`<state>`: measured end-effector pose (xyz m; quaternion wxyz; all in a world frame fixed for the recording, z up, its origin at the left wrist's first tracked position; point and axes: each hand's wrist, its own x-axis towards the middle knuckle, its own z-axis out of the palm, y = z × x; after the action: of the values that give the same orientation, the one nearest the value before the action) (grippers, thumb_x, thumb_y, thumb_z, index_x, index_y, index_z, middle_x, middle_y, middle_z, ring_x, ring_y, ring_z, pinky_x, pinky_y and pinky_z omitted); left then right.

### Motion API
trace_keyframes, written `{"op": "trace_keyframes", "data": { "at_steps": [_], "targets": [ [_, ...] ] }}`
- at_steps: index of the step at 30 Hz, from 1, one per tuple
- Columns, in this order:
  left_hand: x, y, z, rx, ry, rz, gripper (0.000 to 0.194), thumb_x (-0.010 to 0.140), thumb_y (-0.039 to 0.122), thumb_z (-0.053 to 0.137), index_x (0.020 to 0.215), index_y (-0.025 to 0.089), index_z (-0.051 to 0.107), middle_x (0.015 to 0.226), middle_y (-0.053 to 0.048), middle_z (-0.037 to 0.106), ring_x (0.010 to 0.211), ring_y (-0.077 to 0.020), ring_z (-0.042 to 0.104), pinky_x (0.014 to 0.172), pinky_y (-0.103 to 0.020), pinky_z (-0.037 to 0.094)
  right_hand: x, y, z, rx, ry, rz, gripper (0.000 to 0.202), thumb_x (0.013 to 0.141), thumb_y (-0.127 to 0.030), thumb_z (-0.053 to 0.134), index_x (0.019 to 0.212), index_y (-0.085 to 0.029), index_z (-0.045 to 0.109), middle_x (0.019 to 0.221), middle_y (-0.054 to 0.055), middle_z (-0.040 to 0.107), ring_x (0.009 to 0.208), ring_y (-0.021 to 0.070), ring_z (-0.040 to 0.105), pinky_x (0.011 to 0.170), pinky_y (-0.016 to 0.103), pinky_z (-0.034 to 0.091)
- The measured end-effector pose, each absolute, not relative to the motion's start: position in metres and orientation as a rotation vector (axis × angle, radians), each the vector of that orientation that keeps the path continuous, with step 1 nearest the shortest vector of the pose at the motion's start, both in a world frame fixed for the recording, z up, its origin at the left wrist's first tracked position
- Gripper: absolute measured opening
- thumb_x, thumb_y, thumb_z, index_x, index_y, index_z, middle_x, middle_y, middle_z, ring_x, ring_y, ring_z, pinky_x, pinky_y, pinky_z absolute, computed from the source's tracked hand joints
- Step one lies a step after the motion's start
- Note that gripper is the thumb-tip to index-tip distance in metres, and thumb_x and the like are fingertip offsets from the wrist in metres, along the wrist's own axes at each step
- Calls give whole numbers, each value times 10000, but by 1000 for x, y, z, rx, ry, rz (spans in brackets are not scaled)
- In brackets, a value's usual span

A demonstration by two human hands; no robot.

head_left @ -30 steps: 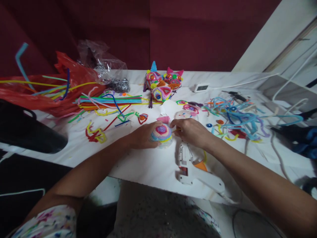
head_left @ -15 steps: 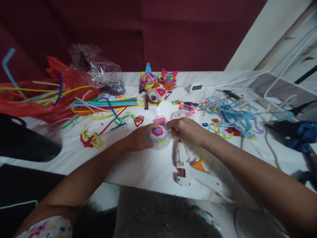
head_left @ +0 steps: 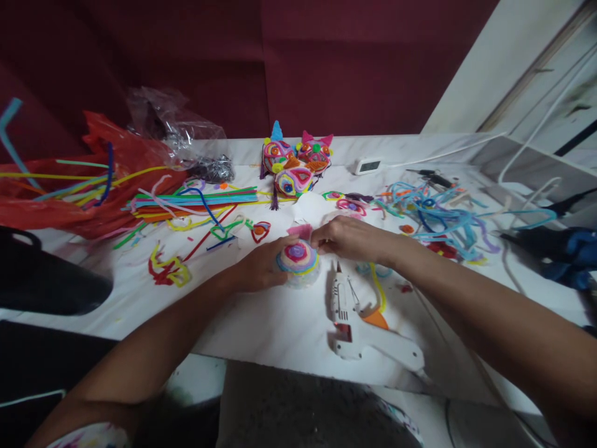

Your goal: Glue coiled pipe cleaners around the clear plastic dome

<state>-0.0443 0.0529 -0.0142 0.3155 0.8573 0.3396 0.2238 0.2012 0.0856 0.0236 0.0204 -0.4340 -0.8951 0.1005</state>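
A round ball (head_left: 298,264), wound with purple, pink, white, blue and yellow rings over a clear lower part, stands on the white table. My left hand (head_left: 263,266) grips its left side. At its upper right edge, my right hand (head_left: 342,238) has its fingers pinched together; whatever lies between them is too small to make out. Just behind the ball is a pink piece (head_left: 301,231). A white glue gun (head_left: 347,323) lies to the right, its nozzle pointing away from me, with an orange piece (head_left: 375,318) beside it.
Three decorated animal heads (head_left: 293,177) stand at the back. Pipe cleaners (head_left: 196,198) and a red bag (head_left: 140,149) lie left, near a black container (head_left: 51,274). Blue tangled strips (head_left: 429,208) lie right. A small white display (head_left: 368,166) stands behind, with a cable.
The view has shifted slightly, so the table's things sit a little lower. My left hand still holds the ball, and my right fingers remain at its upper right edge.
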Motion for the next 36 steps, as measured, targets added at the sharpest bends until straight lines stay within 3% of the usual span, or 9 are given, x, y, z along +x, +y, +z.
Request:
{"op": "trace_keyframes", "data": {
  "at_steps": [6,17,26,36],
  "targets": [
    [-46,55,-16,2299,870,596,651,704,356,594,1273,222,309,1365,-80,414,1236,-286,435,1015,-432,366,202,88,30,-1270,-2840,490,263,1069,-48,748,1000,-259,890,1002,40,931,985,246,844,897,316,557],
    [-47,56,-17,2315,896,574,684,693,322,611,1290,259,283,1339,-51,440,1181,-263,492,976,-384,425,203,94,21,-1284,-2754,588,239,1057,-18,795,1060,-233,900,1036,33,946,941,209,856,850,259,553],
    [-47,58,-18,2331,889,577,689,688,338,606,1291,275,278,1351,-47,429,1221,-264,454,1015,-410,382,198,97,26,-1258,-2817,581,253,1067,-17,754,1047,-205,922,1022,65,941,1003,254,864,900,319,536],
    [-46,58,-14,2347,861,562,659,708,351,589,1287,260,288,1336,-50,447,1200,-260,472,1003,-401,389,192,97,33,-1340,-2868,428,295,1050,-43,781,947,-299,886,1039,32,941,995,269,833,858,331,493]
  ]
}}
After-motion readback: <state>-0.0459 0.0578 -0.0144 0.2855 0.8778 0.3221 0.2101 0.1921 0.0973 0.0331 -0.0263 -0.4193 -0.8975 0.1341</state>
